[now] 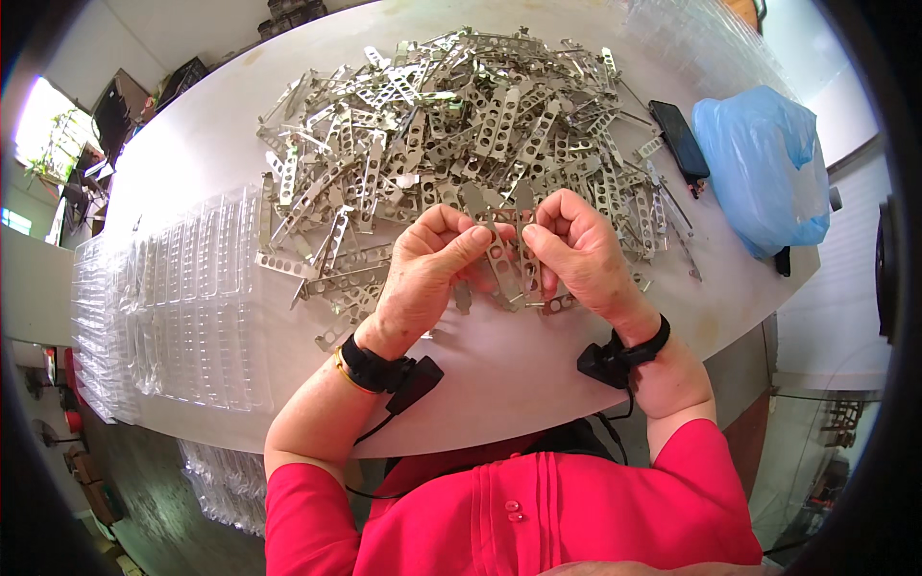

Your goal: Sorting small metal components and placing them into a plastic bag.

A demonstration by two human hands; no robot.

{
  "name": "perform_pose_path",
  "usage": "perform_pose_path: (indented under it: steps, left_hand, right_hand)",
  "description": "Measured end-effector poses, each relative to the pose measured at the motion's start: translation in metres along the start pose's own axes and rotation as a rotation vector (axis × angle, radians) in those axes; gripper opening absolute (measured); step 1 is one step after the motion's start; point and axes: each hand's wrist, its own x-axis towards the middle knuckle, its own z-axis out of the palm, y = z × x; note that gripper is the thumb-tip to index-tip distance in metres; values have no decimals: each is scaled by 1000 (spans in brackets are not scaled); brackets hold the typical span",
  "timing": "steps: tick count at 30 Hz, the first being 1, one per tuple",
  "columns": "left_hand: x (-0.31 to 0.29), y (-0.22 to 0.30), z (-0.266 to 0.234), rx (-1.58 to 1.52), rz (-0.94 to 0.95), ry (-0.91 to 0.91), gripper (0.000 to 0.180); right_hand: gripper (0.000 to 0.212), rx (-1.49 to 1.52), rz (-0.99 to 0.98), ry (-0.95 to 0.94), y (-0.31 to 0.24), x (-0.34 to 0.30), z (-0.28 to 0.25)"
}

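Note:
My left hand [423,274] and my right hand [588,257] are close together at the near edge of a big heap of flat metal strips [451,125]. Each strip is silvery, narrow and punched with a row of round holes. Between thumb and fingers, my left hand pinches one perforated metal strip [498,261]. A second perforated metal strip [529,264] is pinched in my right hand, roughly parallel to the first. Both strips point away from me, side by side; whether they touch, I cannot tell. Some fingertips are hidden behind the strips.
Stacked clear plastic trays [206,298] lie on the left of the white table [509,394]. A dark phone [678,142] and a blue plastic bag [764,168] sit at the right. More clear plastic [706,43] lies at the far right. Black wrist devices with cables are on both wrists.

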Motion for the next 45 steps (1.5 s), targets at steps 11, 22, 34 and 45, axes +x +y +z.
perform_pose_path:
  steps: [11,22,34,45]
  left_hand:
    - [2,0,-4,21,58,11,9]
    - [-2,0,2,221,33,99,14]
    - [-3,1,11,328,17,99,10]
    - [-7,4,13,374,30,68,15]
  right_hand:
    - [11,-4,15,-13,-3,-1,-1]
    - [12,51,3,-18,-2,-1,1]
    - [13,93,44,-98,1,-4,8]
    - [12,53,66,-85,4,-3,10]
